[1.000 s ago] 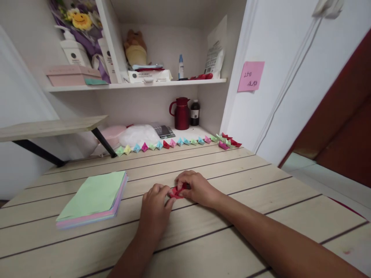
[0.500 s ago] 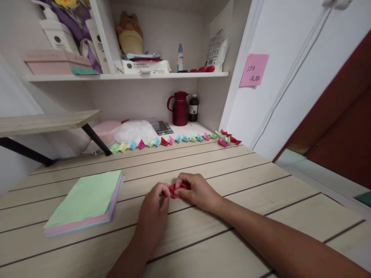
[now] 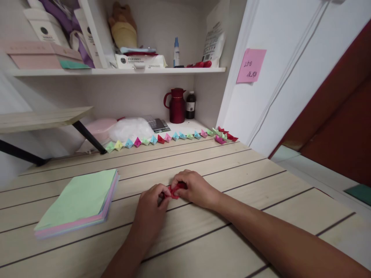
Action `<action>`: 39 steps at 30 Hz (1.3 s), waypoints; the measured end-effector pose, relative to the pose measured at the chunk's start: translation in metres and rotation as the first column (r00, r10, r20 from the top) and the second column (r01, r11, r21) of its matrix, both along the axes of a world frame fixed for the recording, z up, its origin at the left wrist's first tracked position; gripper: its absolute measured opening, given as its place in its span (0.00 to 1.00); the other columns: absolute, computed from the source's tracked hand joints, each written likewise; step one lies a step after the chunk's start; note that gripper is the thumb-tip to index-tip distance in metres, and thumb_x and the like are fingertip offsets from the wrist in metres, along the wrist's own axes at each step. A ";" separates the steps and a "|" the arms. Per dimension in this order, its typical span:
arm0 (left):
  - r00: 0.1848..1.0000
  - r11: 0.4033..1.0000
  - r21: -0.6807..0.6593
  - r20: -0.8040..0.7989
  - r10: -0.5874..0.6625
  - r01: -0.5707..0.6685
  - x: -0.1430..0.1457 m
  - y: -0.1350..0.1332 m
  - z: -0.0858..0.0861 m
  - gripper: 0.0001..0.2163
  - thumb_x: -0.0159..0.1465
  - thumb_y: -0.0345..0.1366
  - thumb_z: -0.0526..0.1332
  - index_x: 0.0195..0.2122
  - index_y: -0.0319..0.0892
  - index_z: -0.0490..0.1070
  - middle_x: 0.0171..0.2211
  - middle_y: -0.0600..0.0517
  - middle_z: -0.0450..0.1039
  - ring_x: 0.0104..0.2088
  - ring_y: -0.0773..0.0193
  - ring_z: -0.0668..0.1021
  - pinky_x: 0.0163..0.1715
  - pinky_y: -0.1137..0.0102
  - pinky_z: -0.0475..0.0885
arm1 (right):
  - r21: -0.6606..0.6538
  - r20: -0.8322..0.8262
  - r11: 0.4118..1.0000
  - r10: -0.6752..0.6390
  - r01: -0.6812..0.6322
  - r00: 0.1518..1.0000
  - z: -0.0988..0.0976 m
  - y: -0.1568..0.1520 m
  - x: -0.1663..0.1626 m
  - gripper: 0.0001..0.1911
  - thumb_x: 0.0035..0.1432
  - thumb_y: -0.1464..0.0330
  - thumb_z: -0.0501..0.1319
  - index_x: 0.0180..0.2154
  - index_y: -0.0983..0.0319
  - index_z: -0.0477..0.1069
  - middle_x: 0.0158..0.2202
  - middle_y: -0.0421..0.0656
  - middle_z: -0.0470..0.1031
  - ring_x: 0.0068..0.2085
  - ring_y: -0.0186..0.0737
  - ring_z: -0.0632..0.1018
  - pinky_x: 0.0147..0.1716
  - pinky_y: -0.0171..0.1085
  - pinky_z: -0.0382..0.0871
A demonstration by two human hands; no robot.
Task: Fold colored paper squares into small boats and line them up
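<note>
A small folded piece of red paper is pinched between my two hands just over the middle of the tabletop. On its left side, my left hand is closed with thumb and forefinger on the paper's edge. From the right, my right hand grips the other side, fingers curled over it. My fingers cover much of the paper, so its full shape is hidden. To the left of my hands lies a thick stack of coloured paper sheets, pale green on top.
Several folded paper boats in mixed colours line the table's back edge, bunched at the right end. Behind them stand a dark red jug and a dark bottle. A small raised wooden shelf on black legs occupies the back left.
The whole view has shifted slightly, so everything sits a little further left. Both hands keep their hold on the red paper, with small finger movements.
</note>
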State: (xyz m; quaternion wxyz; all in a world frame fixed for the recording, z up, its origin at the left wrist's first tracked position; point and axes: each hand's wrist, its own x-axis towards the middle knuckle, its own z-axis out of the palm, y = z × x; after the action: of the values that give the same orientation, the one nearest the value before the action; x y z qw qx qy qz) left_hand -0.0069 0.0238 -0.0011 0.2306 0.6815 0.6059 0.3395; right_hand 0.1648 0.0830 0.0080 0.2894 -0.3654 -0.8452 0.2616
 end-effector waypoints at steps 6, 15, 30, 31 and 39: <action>0.997 0.999 0.036 -0.073 -0.026 0.029 0.002 0.001 0.000 0.04 0.55 0.29 0.56 0.27 0.46 0.67 0.32 0.54 0.75 0.36 0.59 0.76 0.38 0.65 0.66 | 0.048 0.013 0.996 0.075 -0.075 0.997 -0.004 0.002 0.001 0.08 0.50 0.77 0.66 0.32 0.59 0.77 0.31 0.39 0.77 0.36 0.37 0.73 0.40 0.34 0.64; 0.999 0.998 0.069 -0.046 0.009 -0.006 0.002 0.003 -0.006 0.04 0.56 0.29 0.57 0.29 0.46 0.67 0.31 0.54 0.76 0.35 0.60 0.76 0.37 0.66 0.67 | -0.024 0.030 1.000 -0.016 0.017 0.999 -0.003 0.003 -0.001 0.06 0.52 0.76 0.63 0.30 0.60 0.77 0.30 0.41 0.77 0.35 0.37 0.74 0.36 0.34 0.64; 0.979 0.998 0.069 0.205 -0.001 -0.014 0.001 -0.002 0.003 0.06 0.57 0.35 0.58 0.23 0.45 0.68 0.33 0.53 0.77 0.37 0.59 0.77 0.39 0.66 0.68 | -0.301 -0.092 0.952 0.036 -0.062 0.995 0.002 -0.002 0.000 0.03 0.53 0.71 0.63 0.30 0.63 0.76 0.23 0.38 0.73 0.26 0.31 0.69 0.25 0.29 0.60; 0.977 0.998 0.062 0.215 0.005 -0.019 0.000 -0.002 0.003 0.06 0.57 0.36 0.58 0.24 0.46 0.68 0.33 0.53 0.78 0.37 0.59 0.77 0.40 0.66 0.68 | -0.310 -0.095 0.949 0.038 -0.066 0.995 0.003 -0.002 0.001 0.03 0.53 0.71 0.63 0.29 0.64 0.76 0.23 0.38 0.72 0.26 0.31 0.69 0.25 0.29 0.60; 0.954 0.999 0.021 0.299 0.025 -0.033 -0.003 -0.003 0.004 0.08 0.58 0.40 0.60 0.25 0.45 0.69 0.29 0.54 0.78 0.34 0.60 0.78 0.37 0.68 0.70 | -0.359 -0.155 0.924 0.081 -0.132 0.985 0.012 -0.004 0.005 0.22 0.63 0.57 0.53 0.21 0.63 0.62 0.19 0.35 0.54 0.23 0.29 0.57 0.21 0.31 0.50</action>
State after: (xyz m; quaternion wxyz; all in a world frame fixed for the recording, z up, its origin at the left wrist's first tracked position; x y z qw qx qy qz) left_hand -0.0102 0.0207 0.0026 0.3058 0.6164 0.5697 0.4495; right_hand 0.1699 0.0793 0.0198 0.2587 -0.3476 -0.7778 0.4553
